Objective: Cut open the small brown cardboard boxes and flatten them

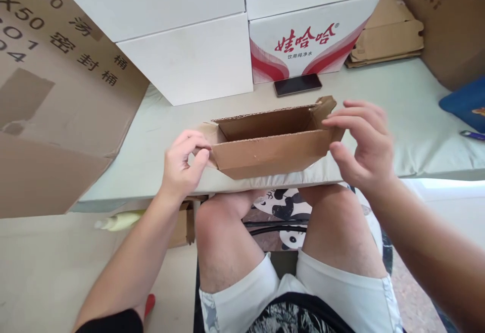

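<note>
A small brown cardboard box point(271, 156) stands near the front edge of the table, its long open top facing up and its inside showing bare cardboard. At its left end, my left hand point(185, 163) is closed, thumb and fingers pinching the pale inner side of an end flap. My right hand point(364, 143) curls about the right end, fingertips on the folded flap there and the thumb lower, beside the box's corner. Part of that flap is hidden behind the fingers.
Behind the box lies a black phone point(297, 85), before stacked white cartons point(204, 60) and a red-and-white carton point(303, 45). A large brown carton point(56, 105) stands left. Flattened cardboard point(390, 40) and a blue object point(466, 103) are right. A pale bottle point(123, 220) is below.
</note>
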{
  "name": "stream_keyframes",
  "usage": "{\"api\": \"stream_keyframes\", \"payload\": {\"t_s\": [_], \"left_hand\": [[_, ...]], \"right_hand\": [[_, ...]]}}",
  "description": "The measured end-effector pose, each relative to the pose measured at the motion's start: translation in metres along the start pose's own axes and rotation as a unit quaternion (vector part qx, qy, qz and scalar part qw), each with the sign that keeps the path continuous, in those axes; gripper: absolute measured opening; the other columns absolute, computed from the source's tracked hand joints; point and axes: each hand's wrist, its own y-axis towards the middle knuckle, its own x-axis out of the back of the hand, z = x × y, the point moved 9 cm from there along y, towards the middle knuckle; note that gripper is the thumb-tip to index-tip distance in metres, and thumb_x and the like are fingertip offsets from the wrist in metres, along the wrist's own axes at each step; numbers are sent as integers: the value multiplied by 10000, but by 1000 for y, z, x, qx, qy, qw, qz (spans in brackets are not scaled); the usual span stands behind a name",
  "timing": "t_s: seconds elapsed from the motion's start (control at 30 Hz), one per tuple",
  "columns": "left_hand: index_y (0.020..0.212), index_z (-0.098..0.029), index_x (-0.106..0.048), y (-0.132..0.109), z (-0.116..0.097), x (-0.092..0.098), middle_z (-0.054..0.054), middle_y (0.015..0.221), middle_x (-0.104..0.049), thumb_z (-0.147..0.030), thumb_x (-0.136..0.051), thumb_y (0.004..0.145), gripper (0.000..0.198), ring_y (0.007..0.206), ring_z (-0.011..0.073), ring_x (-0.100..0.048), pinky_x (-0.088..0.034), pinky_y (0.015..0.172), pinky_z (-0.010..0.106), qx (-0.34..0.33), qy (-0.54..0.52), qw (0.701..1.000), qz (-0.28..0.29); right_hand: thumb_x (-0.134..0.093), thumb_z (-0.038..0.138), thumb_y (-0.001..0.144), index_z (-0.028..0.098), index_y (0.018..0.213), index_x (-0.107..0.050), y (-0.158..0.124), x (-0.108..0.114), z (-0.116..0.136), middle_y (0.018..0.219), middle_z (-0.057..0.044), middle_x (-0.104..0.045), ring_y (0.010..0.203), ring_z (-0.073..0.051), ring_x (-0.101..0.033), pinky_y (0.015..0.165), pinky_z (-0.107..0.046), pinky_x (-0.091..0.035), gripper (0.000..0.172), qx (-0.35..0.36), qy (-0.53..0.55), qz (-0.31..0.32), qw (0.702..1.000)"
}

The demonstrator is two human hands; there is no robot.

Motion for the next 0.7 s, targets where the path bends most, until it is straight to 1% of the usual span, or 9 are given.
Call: {"api": "stream_keyframes", "payload": {"t_s": [0.07, 0.13, 0.23, 0.3, 0.33, 0.4, 0.47, 0.6, 0.7], "left_hand": [[818, -241, -709, 7, -6, -6, 49, 943, -709, -317, -559, 874, 176, 911, 237, -663, -551, 842, 389, 35, 48, 998, 25], [847, -241, -726, 12, -4, -10, 41, 1001, -746, -334, -489, 927, 267, 997, 242, -686, -552, 915, 387, 83, 54, 994, 49], [880, -237, -742, 17, 6, -11, 36, 1020, -780, -344, -428, 954, 340, 1041, 251, -701, -553, 952, 395, 152, 42, 986, 57], [964, -232, -752, 19, 10, -13, 41, 1034, -785, -343, -504, 910, 277, 1031, 261, -707, -568, 925, 391, 172, 46, 981, 75], [1008, -231, -752, 21, 9, -14, 46, 1059, -783, -337, -548, 879, 264, 1042, 267, -706, -571, 928, 389, 169, 54, 981, 85], [1084, -234, -746, 25, 4, -14, 58, 1160, -760, -345, -606, 828, 312, 1116, 285, -686, -569, 955, 393, 148, 73, 981, 105], [1165, -245, -728, 27, 0, -15, 71, 1306, -700, -409, -651, 794, 413, 1219, 319, -640, -573, 964, 413, 127, 90, 978, 141], [1389, -288, -612, 25, -1, -21, 85, 1517, -537, -553, -709, 743, 705, 1375, 376, -527, -548, 1037, 483, 120, 88, 963, 223], [1451, -300, -562, 23, -3, -24, 93, 1554, -482, -562, -753, 703, 815, 1447, 404, -442, -470, 1135, 544, 103, 87, 959, 248]], "right_hand": [[-528, 446, 930, 271, 944, -672, 6, 7, 9, 955, -77, -698, 1213, -335, -614, 1084, -570, -439, 227, 30, -20, -13, 999], [-472, 393, 970, 266, 774, -623, 8, 15, 13, 800, -56, -677, 1107, -304, -660, 1040, -538, -467, 279, 28, -14, -33, 999], [-394, 298, 999, 258, 697, -597, 7, 26, -3, 751, -49, -687, 971, -271, -684, 904, -492, -519, 366, -60, -18, -57, 996], [-492, 277, 952, 255, 768, -677, 4, 25, -17, 772, -43, -709, 917, -269, -678, 817, -463, -531, 262, -113, -53, -34, 992], [-552, 274, 917, 255, 825, -717, 3, 23, -20, 773, -40, -713, 906, -271, -671, 801, -455, -532, 190, -116, -72, -16, 991], [-620, 286, 881, 256, 907, -754, 3, 20, -18, 769, -40, -713, 911, -274, -654, 822, -459, -537, 140, -74, -90, 4, 993], [-652, 340, 890, 265, 944, -756, 3, 19, -13, 839, -50, -732, 988, -290, -638, 892, -488, -531, 140, -24, -88, 11, 996], [-686, 520, 888, 278, 1085, -725, 7, 7, -10, 1102, -61, -739, 1152, -319, -614, 1014, -552, -494, 314, 21, -37, 69, 997], [-672, 561, 892, 256, 1141, -701, 10, 1, -4, 1148, -71, -729, 1167, -307, -629, 1051, -551, -489, 395, 48, 15, 102, 993]]}}
